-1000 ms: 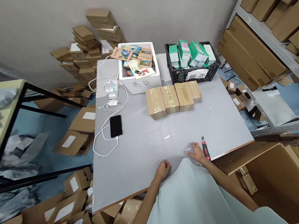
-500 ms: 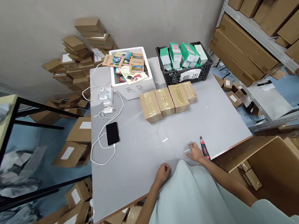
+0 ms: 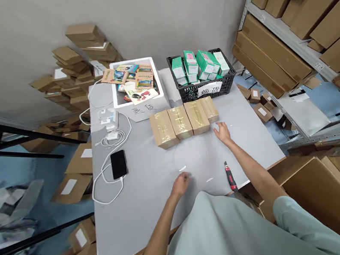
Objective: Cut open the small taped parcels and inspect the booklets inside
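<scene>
Several taped cardboard boxes [image 3: 180, 122] stand in a row across the middle of the table [image 3: 157, 208]. My right hand [image 3: 222, 132] is just in front of the smallest box [image 3: 209, 109] at the row's right end, fingers apart and holding nothing. Whether a fingertip touches that box I cannot tell. Low over the table, nearer my body, is my left hand [image 3: 181, 184], its fingers curled; what they hold, if anything, is hidden. A red and black utility knife [image 3: 231, 178] lies by the front edge, blade pointing away from me.
Behind the boxes stand a white foam box [image 3: 141, 111] of small packets and a black crate [image 3: 230, 80] of green-and-white cartons. A phone [image 3: 119, 164] with a white cable lies at left. Shelves of cardboard boxes [image 3: 270, 54] rise at right; a large open carton [image 3: 319, 198] sits below.
My right hand has moved from beside the utility knife forward to the smallest box. My left hand has lifted forward from the front edge. The view has shifted slightly.
</scene>
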`<state>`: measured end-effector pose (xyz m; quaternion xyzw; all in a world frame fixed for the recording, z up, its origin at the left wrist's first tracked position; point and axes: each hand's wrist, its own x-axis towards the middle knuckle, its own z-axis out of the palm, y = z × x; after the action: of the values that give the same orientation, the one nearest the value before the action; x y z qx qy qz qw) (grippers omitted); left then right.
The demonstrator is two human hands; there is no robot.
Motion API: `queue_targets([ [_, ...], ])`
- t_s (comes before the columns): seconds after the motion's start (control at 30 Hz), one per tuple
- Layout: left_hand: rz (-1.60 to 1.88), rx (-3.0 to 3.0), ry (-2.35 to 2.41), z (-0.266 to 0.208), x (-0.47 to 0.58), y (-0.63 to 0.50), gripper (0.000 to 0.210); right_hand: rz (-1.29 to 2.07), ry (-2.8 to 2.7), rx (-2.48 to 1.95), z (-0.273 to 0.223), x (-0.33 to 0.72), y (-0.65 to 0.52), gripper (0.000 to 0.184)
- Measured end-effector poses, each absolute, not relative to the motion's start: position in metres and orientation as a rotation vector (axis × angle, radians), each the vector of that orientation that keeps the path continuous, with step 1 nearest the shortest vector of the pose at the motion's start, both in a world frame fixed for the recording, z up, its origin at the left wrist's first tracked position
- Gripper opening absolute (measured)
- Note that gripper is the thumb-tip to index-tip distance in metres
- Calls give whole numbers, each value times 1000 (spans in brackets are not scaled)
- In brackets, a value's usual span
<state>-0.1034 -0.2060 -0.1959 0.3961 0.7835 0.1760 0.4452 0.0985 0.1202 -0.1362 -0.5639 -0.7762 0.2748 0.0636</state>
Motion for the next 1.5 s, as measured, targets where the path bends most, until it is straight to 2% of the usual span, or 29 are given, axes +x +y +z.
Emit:
queue_targets([
  [0.13,609,1090,1942,-168,-117,-139,35,780,-2354,-1666,-127,67,172,56],
  [0.47,836,1271,1897,-108,-101,-46,35,799,-2296,-1864,-132,33,191,61],
  [0.6,847,1302,1869,-100,-81,-41,32,815,-2234,-1896,-127,31,188,59],
  [0.8,816,1349,1827,-100,-53,-65,28,900,-2037,-1985,-114,43,197,67],
  [1.03,820,1337,1824,-96,-36,-108,28,955,-1603,-2150,-96,79,205,72],
  [1.17,890,1244,1832,-98,-37,-149,29,849,-1473,-2105,-95,136,159,66],
  [1.3,995,985,1869,-112,-44,-214,31,783,-1486,-1996,-103,205,54,74],
  [1.37,1023,825,1910,-120,-48,-248,32,829,-1527,-1905,-111,231,-7,73],
  [1.5,1011,641,2006,-132,-59,-292,34,1063,-1819,-1419,-122,248,-103,68],
])
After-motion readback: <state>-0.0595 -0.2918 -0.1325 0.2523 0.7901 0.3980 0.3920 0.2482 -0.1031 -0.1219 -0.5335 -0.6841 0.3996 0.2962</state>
